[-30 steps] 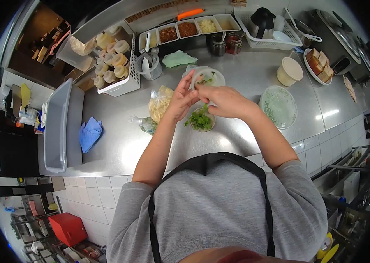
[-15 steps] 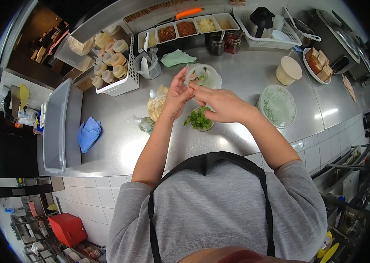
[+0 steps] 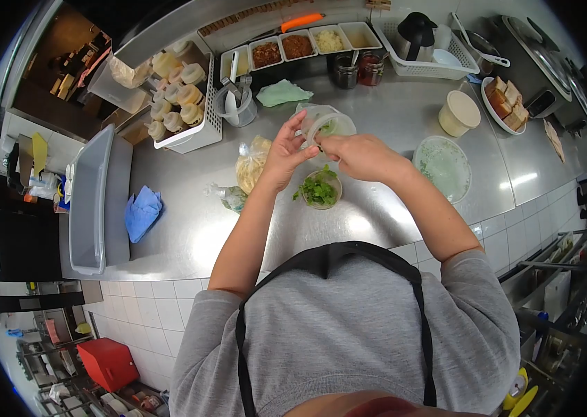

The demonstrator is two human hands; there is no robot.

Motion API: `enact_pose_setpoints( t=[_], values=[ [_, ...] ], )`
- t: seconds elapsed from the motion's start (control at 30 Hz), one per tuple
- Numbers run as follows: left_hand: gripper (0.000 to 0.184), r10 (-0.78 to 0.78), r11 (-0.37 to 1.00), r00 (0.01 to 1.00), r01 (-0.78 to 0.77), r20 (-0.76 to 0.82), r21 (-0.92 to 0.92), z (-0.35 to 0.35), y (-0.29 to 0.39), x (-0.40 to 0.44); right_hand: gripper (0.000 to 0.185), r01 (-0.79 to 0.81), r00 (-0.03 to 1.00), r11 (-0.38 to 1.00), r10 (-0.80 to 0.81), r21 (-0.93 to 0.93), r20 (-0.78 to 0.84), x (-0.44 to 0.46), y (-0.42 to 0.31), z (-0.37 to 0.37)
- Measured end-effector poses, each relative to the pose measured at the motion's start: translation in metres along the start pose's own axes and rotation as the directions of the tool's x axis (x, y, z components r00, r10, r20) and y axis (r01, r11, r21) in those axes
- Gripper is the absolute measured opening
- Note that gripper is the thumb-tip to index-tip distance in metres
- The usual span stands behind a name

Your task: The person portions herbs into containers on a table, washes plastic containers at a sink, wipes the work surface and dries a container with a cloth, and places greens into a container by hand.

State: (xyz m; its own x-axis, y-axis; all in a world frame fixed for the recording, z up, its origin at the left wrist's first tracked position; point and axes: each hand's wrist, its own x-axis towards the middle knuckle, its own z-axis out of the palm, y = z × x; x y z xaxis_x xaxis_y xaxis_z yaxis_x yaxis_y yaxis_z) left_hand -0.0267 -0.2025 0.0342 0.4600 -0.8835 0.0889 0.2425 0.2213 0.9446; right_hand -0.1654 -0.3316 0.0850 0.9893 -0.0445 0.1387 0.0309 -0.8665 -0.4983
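My left hand (image 3: 285,154) grips the rim of a clear plastic container (image 3: 343,124), tilted above the steel counter. Some green leaves show through its wall. At the container's mouth, my right hand (image 3: 366,157) has its fingers curled in; whatever they pinch is hidden. Just below the hands stands a small round tub (image 3: 324,204) filled with green leafy herbs (image 3: 318,186). Beside my left wrist lie a knotted clear bag of pale yellow food (image 3: 252,165) and a smaller plastic bag with something green (image 3: 229,196).
To the right are a round lid with green bits (image 3: 442,167), a cream tub (image 3: 459,113) and a dish of bread pieces (image 3: 505,104). Seasoning trays (image 3: 298,46) and two jars (image 3: 370,69) line the back. Leftward are a bottle basket (image 3: 186,142), a blue cloth (image 3: 143,214) and a grey bin (image 3: 92,208).
My right hand has moved slightly right and up, its fingers now more curled at the container's mouth. The container has shifted slightly right. More of the herb tub shows.
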Motion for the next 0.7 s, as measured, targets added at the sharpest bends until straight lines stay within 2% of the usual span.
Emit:
enact_pose_setpoints(
  t=[0.03,0.17,0.23,0.27,0.33,0.37,0.43,0.53,0.67,0.7],
  values=[
    [0.077,0.001,1.0,1.0,-0.001,-0.001,0.0,0.0,0.001,0.0,0.026,-0.003,0.996,1.0,0.005,0.022,-0.088,0.0,-0.002,-0.003],
    [0.077,-0.008,0.999,1.0,0.007,-0.01,-0.042,0.005,0.002,0.003,0.032,-0.051,0.983,0.996,0.037,-0.076,-0.182,0.001,0.002,0.001],
    [0.077,0.002,1.0,1.0,-0.002,-0.007,-0.025,0.005,0.001,0.003,0.031,0.021,0.971,0.985,-0.06,-0.169,-0.23,0.001,0.007,0.014],
    [0.076,0.013,1.0,1.0,-0.013,0.004,-0.016,0.004,-0.001,0.003,0.031,0.022,0.971,0.985,-0.061,-0.168,-0.231,0.0,0.008,0.015],
    [0.075,0.019,1.0,1.0,-0.019,0.012,-0.007,0.003,-0.003,0.002,0.026,-0.021,0.996,0.997,0.015,-0.076,-0.088,-0.004,0.006,0.016],
    [0.075,0.018,1.0,1.0,-0.018,-0.018,-0.018,0.003,-0.002,0.003,0.026,-0.02,0.996,0.997,0.014,-0.074,-0.083,-0.003,0.004,0.011],
    [0.074,0.012,0.999,0.999,-0.014,-0.053,-0.032,0.003,-0.003,0.002,0.022,-0.184,0.973,0.981,0.174,-0.058,-0.151,0.001,0.001,-0.003],
    [0.074,0.027,0.999,0.999,-0.026,-0.027,0.029,0.003,-0.003,0.009,0.025,-0.182,0.965,0.978,0.158,-0.1,-0.209,0.008,0.01,0.006],
    [0.075,0.08,0.994,0.995,-0.076,-0.065,0.076,0.006,-0.006,0.013,0.03,-0.267,0.949,0.963,0.258,-0.028,-0.179,0.017,0.011,0.012],
    [0.076,0.115,0.988,0.991,-0.107,-0.07,0.111,0.007,-0.007,0.013,0.032,-0.312,0.946,0.95,0.309,-0.021,-0.101,0.019,0.012,0.014]
  ],
)
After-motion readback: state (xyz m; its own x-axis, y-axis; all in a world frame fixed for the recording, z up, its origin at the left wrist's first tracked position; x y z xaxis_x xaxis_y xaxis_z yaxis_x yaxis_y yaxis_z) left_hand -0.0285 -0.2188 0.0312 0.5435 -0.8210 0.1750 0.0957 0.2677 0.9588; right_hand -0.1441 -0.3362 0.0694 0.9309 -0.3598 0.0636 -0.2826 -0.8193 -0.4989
